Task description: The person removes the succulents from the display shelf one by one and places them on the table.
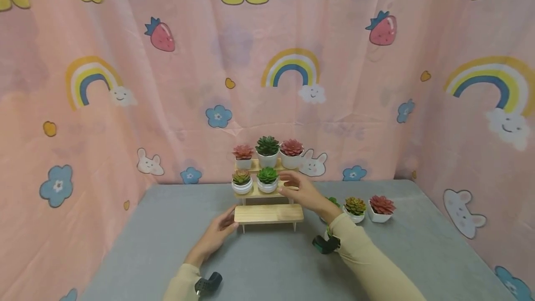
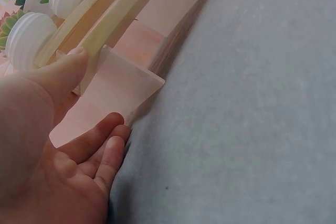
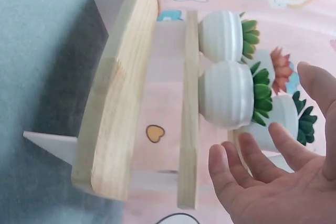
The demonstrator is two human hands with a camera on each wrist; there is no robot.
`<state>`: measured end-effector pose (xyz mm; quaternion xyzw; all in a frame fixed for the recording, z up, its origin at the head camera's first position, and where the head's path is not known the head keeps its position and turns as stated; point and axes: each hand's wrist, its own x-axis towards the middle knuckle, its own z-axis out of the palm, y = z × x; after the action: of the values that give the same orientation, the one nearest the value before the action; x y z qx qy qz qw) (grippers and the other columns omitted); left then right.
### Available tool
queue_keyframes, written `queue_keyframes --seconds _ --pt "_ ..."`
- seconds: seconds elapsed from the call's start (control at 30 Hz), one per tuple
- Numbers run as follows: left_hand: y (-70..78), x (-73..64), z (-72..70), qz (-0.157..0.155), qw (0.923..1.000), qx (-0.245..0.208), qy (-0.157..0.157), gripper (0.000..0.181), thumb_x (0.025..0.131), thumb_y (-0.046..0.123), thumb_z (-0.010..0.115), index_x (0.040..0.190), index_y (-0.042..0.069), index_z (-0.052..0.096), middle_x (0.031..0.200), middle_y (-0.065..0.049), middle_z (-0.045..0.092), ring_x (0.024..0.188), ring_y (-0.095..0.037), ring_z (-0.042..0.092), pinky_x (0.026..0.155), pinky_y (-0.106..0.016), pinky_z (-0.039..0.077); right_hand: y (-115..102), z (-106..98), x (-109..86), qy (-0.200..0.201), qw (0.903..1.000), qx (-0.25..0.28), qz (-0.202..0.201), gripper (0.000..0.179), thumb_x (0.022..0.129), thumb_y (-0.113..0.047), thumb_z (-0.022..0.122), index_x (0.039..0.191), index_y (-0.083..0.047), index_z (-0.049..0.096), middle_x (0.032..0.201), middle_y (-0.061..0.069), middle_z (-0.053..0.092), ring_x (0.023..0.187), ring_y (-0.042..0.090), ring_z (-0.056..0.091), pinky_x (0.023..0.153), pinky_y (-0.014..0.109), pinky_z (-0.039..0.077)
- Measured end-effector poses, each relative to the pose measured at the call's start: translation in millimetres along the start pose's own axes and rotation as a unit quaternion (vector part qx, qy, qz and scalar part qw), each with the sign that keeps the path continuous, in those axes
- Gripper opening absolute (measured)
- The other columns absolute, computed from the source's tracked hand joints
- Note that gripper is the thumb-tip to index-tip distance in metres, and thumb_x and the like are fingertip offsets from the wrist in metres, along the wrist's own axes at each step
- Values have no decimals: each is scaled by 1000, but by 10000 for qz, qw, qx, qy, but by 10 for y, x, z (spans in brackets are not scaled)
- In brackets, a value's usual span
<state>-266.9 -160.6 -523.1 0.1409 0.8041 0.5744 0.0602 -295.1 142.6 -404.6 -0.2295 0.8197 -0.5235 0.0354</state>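
A tiered wooden display stand (image 1: 269,214) with pale legs stands mid-table. My left hand (image 1: 218,230) holds the left end of its lowest board; in the left wrist view the thumb (image 2: 68,74) lies against the board's edge, the fingers beside the pale leg (image 2: 118,85). My right hand (image 1: 304,191) is beside the green potted succulent (image 1: 267,178) on the middle tier, fingers spread and apart from the pot (image 3: 228,95). An orange-green succulent (image 1: 241,180) sits to its left. The top tier bears a small pink succulent (image 1: 243,156), a dark green one (image 1: 267,150) and a larger pink one (image 1: 291,152).
Right of the stand are a yellow-green succulent (image 1: 355,208), a red one (image 1: 381,208) and a green one (image 1: 333,201) partly hidden by my right arm. The grey table (image 1: 267,268) meets a pink patterned curtain (image 1: 200,143) behind.
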Motion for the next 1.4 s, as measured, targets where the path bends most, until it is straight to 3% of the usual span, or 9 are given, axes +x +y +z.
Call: queue_keyframes --seconds 0.4,0.8,1.1,1.4 --pt "-18 18 -21 60 10000 19 -5 62 103 23 59 158 11 34 146 -25 54 133 -40 55 110 -56 46 79 125 216 400 9992 42 20 58 95 -12 66 146 2 45 147 30 49 135 48 47 115 61 37" --pt "9 21 3 32 10000 -67 7 62 103 22 60 158 10 35 147 -26 53 135 -42 53 111 -58 45 85 218 311 575 9981 130 -174 56 93 -5 69 141 10 47 141 34 54 130 48 55 112 59 43" --pt "2 14 2 93 9999 28 57 61 102 23 60 157 10 36 146 -25 54 135 -41 54 112 -58 43 108 311 351 820 9958 416 10 57 92 -8 71 142 6 49 141 29 57 133 44 55 113 58 42" --pt "-2 21 0 53 10000 24 41 62 102 23 60 157 10 36 148 -24 53 136 -40 53 113 -58 43 125 364 385 1115 9936 181 87 51 87 -4 74 134 4 57 132 25 63 122 37 60 108 52 47"
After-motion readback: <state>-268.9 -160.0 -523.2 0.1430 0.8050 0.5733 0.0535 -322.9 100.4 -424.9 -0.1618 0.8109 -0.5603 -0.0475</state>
